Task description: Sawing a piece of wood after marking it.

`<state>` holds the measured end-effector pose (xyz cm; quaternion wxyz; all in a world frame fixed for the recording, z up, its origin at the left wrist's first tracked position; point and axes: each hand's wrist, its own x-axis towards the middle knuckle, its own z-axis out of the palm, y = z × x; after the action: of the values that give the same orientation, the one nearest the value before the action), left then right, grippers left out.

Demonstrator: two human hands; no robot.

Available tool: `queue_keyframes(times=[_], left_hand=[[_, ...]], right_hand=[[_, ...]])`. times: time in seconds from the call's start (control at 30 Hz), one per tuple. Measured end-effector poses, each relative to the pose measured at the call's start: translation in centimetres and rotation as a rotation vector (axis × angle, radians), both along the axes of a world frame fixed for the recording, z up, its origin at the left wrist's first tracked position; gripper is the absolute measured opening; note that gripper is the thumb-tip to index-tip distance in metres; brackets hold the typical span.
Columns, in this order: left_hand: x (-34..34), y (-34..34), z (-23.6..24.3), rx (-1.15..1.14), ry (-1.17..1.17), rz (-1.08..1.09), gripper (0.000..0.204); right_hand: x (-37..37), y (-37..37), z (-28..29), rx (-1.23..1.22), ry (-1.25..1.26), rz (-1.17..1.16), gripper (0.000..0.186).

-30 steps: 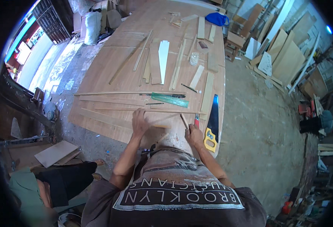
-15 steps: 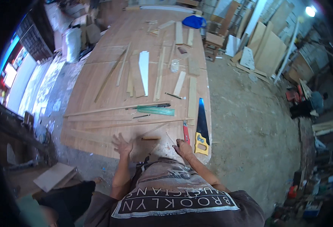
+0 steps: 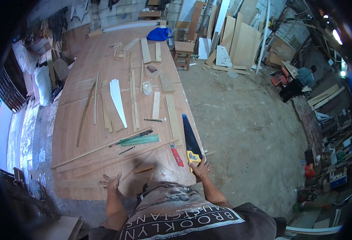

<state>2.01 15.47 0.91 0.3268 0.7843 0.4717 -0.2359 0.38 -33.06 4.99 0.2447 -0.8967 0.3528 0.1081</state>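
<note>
At the right front corner of the worktable (image 3: 76, 140) my right hand (image 3: 200, 168) is closed on the yellow handle of a handsaw (image 3: 191, 138). Its dark blade lies along the table's right edge, pointing away from me. My left hand (image 3: 112, 181) is open with fingers spread, low over the left front of the table beside a thin wood strip (image 3: 82, 183). It holds nothing. Left of the saw is a red-handled tool (image 3: 177, 155). A small wood piece (image 3: 143, 170) lies between my hands, and a green translucent sleeve (image 3: 140, 140) rests farther off.
Several wood strips, a white tapered board (image 3: 117, 102), a clear jar (image 3: 147, 87) and a blue bag (image 3: 159, 34) are spread over the table. A stool (image 3: 183, 50) stands beyond its right edge. Boards (image 3: 244, 46) lean at the back wall. Another person (image 3: 304, 77) is at far right.
My right hand has moved right, from beside the red-handled tool to the saw's handle. My left hand stays spread over the table's left front. The whole view has shifted and turned.
</note>
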Motion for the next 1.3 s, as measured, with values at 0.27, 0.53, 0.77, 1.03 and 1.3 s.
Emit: queue_keyframes(times=[0.27,0.53,0.77,1.03,1.3], left_hand=[[0.3,0.7,1.5,-0.027,0.098,-0.102,0.138],[0.9,1.1,2.8,-0.084,0.169,-0.185,0.139],[1.4,2.7,-1.3,-0.119,0.193,-0.153,0.141],[2.1,0.0,4.7,-0.141,0.228,-0.264,0.141],[0.7,1.1,2.8,-0.072,0.198,-0.174,0.14]], right_hand=[[1.3,0.9,0.1,0.109,0.096,-0.107,0.134],[1.8,-0.1,0.4,0.177,0.179,-0.087,0.135],[1.5,-0.8,0.5,0.14,0.106,-0.082,0.135],[1.4,-1.7,-0.9,0.143,0.073,-0.078,0.134],[2.2,-1.9,-0.7,0.104,0.1,0.039,0.135]])
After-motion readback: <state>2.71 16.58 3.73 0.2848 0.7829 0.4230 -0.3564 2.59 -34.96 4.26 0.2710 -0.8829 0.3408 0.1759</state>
